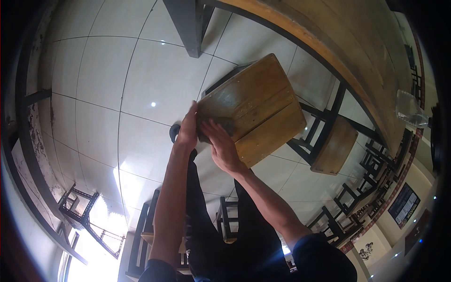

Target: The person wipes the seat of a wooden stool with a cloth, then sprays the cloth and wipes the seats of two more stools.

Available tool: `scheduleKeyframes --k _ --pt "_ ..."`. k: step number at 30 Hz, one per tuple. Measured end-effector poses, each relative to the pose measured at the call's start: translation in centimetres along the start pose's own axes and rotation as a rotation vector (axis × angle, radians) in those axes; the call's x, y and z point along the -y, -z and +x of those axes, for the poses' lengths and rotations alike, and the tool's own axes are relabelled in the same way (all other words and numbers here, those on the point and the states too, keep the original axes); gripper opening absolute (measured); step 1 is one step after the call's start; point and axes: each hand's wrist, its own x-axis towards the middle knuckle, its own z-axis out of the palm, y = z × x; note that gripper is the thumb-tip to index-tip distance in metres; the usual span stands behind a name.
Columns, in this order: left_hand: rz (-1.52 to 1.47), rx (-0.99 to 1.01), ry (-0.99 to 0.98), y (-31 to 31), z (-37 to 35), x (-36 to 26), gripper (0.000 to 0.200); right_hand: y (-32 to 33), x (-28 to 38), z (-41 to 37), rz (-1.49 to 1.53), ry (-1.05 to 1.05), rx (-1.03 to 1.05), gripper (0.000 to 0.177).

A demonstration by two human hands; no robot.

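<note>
A stool (263, 105) with a brown plank seat and dark frame is in front of me in the head view. My left hand (190, 126) holds the seat's left edge, its fingers lying along the side. On the near left corner of the seat is a dark grey cloth (227, 123), crumpled and partly covered. My right hand (221, 143) presses down over this cloth, fingers stretched across it. The two hands are close together. Most of the stool's legs are hidden under the seat.
A large wooden table (347, 47) on dark legs curves along the upper right. Beyond the stool stands another stool (336, 145). A clear plastic container (409, 109) sits at the table's edge. Dark metal frames (82, 207) stand lower left on the tiled floor (94, 127).
</note>
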Motion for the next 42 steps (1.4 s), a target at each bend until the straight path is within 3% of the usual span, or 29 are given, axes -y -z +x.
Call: scheduleKeyframes --k 2,5,7,8,9,10,11,13,15,17,19,25,29,31,33,34,35,36,37,39,40,42 --pt "0.344 -0.029 -0.092 0.7 0.9 0.6 0.065 1.2 -0.7 -1.3 0.055 0.051 0.088 0.059" --pt "0.446 -0.175 -0.133 -2.0 -0.7 -0.3 0.056 5.1 -1.2 -2.7 0.162 -0.054 0.154 0.056" --pt "0.404 -0.189 -0.122 -1.7 -0.3 0.4 0.055 8.2 -3.5 -3.6 0.223 -0.414 0.167 0.049" --pt "0.362 -0.204 -0.112 -1.5 -0.2 0.7 0.053 9.8 -5.1 -3.0 0.304 -0.239 -0.039 0.039" --pt "0.361 -0.203 -0.114 -1.6 -0.2 0.7 0.053 11.6 -6.7 -2.7 0.341 -0.324 -0.209 0.033" --pt "0.307 -0.201 -0.11 -1.6 -0.3 0.9 0.054 14.4 -6.3 -1.0 0.336 -0.573 -0.308 0.029" --pt "0.255 -0.199 -0.106 -1.7 -0.4 1.0 0.054 16.4 -7.9 0.6 0.179 -0.613 -0.377 0.034" --pt "0.235 -0.217 -0.091 -2.2 -0.6 0.7 0.055 18.9 -9.8 4.9 -0.22 -0.074 -0.542 0.043" --pt "0.218 -0.235 -0.073 -2.4 -0.5 0.8 0.055 16.5 -14.1 5.9 0.038 -0.209 -0.442 0.056" --pt "0.19 -0.24 -0.066 -2.3 -0.4 0.8 0.054 12.5 -12.4 6.1 -0.305 -0.038 -0.493 0.066" --pt "0.181 -0.235 -0.078 -2.5 -0.5 0.7 0.053 9.0 -10.3 5.0 -0.237 -0.066 -0.491 0.069" --pt "0.156 -0.181 -0.101 -1.4 0.3 1.4 0.049 0.3 -2.3 -2.7 0.0 -0.025 -0.112 0.07" --pt "0.21 -0.183 -0.078 -1.4 -0.1 0.8 0.052 1.1 -0.5 -4.8 0.036 -0.038 -0.016 0.065" --pt "0.209 -0.182 -0.077 -1.8 -0.5 0.7 0.052 2.7 -0.6 -5.1 0.222 -0.077 -0.015 0.053" --pt "0.2 -0.183 -0.075 -2.1 -0.6 0.7 0.053 5.0 -1.2 -5.2 0.361 -0.504 -0.042 0.038" --pt "0.192 -0.18 -0.076 -2.1 -0.6 0.7 0.054 6.9 -2.2 -4.6 0.257 -0.619 -0.106 0.032" --pt "0.183 -0.18 -0.078 -2.2 -0.7 0.7 0.055 7.4 -4.5 -3.7 0.194 -0.6 -0.383 0.027" --pt "0.181 -0.183 -0.08 -2.2 -0.7 0.7 0.055 9.4 -6.5 -1.5 0.334 -0.556 -0.569 0.025" --pt "0.175 -0.189 -0.078 -2.4 -0.8 0.7 0.055 12.1 -6.9 1.0 0.367 -0.526 -0.612 0.027" --pt "0.167 -0.194 -0.078 -2.5 -0.9 0.8 0.056 14.6 -8.9 6.5 0.027 -0.29 -0.664 0.039" --pt "0.135 -0.178 -0.086 -2.5 -1.0 0.9 0.056 14.8 -10.1 8.3 -0.167 -0.154 -0.706 0.044" --pt "0.103 -0.163 -0.093 -2.3 -0.9 1.3 0.056 11.5 -10.1 10.2 -0.287 -0.118 -0.696 0.048"
